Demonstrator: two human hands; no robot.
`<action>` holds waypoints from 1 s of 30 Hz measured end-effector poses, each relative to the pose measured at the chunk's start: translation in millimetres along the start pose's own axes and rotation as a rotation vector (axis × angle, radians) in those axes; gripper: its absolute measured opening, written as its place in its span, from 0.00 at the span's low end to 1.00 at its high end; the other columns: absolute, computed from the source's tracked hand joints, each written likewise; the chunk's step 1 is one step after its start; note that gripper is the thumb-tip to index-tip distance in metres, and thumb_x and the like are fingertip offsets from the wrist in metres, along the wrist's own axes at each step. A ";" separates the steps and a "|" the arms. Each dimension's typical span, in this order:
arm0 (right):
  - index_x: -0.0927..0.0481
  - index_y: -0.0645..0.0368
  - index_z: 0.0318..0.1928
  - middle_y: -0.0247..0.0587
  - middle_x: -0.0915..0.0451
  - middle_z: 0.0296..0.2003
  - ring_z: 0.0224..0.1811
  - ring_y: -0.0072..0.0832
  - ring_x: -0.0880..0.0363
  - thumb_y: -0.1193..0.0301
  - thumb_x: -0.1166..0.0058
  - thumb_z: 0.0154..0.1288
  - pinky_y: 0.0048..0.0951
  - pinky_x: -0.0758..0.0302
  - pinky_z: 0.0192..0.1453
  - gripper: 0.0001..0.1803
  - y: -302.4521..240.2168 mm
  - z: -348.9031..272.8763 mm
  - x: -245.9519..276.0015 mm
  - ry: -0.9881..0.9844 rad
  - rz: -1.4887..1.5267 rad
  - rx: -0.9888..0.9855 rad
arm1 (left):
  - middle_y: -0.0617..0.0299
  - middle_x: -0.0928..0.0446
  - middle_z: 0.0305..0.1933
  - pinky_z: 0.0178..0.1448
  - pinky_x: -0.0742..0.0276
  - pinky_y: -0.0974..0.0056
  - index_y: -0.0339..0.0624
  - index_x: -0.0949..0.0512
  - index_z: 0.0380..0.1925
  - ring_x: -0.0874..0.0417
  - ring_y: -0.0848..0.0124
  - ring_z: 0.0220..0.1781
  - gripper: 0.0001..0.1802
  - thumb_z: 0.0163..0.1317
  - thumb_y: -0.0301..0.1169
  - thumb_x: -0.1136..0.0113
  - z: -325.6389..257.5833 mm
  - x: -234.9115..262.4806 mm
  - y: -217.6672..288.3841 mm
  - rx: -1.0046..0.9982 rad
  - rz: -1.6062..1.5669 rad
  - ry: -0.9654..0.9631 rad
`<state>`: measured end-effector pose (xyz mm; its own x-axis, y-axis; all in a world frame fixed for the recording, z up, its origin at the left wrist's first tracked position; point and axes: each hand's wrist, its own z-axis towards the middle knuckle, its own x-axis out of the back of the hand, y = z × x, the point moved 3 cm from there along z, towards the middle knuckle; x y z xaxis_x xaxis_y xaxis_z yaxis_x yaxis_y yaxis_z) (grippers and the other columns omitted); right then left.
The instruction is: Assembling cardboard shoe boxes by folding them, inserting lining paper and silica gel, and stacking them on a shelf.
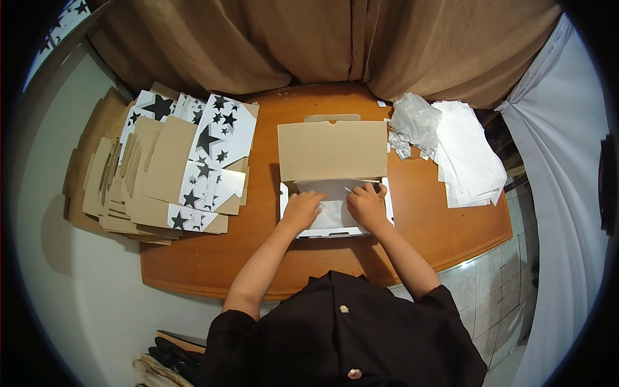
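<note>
Head view: open cardboard box (335, 193) sits mid-tabletop, toward the near edge, lid flap standing up at the back. Left hand (302, 209) and right hand (366, 205) both rest inside it, fingers spread flat, pressing white tissue paper (332, 216) into the bottom; neither grips anything. Lining looks partly done: paper in, lid not closed. Flat star-printed box blanks (174, 174) are stacked at the table's (213, 258) left edge; loose tissue sheets (467, 155) at the far right corner.
</note>
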<state>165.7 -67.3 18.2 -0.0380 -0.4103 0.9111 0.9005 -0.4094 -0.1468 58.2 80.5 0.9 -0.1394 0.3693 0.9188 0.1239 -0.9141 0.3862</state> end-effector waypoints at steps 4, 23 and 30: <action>0.20 0.48 0.30 0.24 0.24 0.34 0.45 0.26 0.29 0.69 0.42 0.49 0.51 0.52 0.56 0.06 -8.6 3.3 13.5 0.148 0.105 -0.014 | 0.63 0.25 0.32 0.44 0.36 0.57 0.51 0.24 0.41 0.24 0.63 0.41 0.14 0.52 0.29 0.42 6.5 -18.2 -13.3 0.006 0.063 0.119; 0.18 0.51 0.25 0.28 0.24 0.30 0.45 0.30 0.30 0.73 0.44 0.46 0.63 0.53 0.60 0.04 9.0 -11.3 3.9 -0.134 0.044 -0.108 | 0.58 0.21 0.35 0.50 0.32 0.53 0.44 0.21 0.30 0.21 0.56 0.41 0.11 0.46 0.34 0.34 -25.1 43.1 8.7 0.363 -0.077 -0.100; 0.16 0.50 0.29 0.31 0.20 0.33 0.47 0.33 0.29 0.73 0.43 0.44 0.62 0.57 0.64 0.08 1.1 1.6 20.6 -0.495 0.037 -0.009 | 0.60 0.28 0.54 0.61 0.40 0.50 0.49 0.25 0.50 0.30 0.62 0.57 0.20 0.58 0.42 0.45 -32.1 49.4 17.1 -0.135 0.054 0.060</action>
<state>166.7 -74.9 37.5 0.2065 0.0103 0.9784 0.8933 -0.4100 -0.1843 21.9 77.7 50.3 -0.1954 0.3119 0.9298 0.0001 -0.9481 0.3180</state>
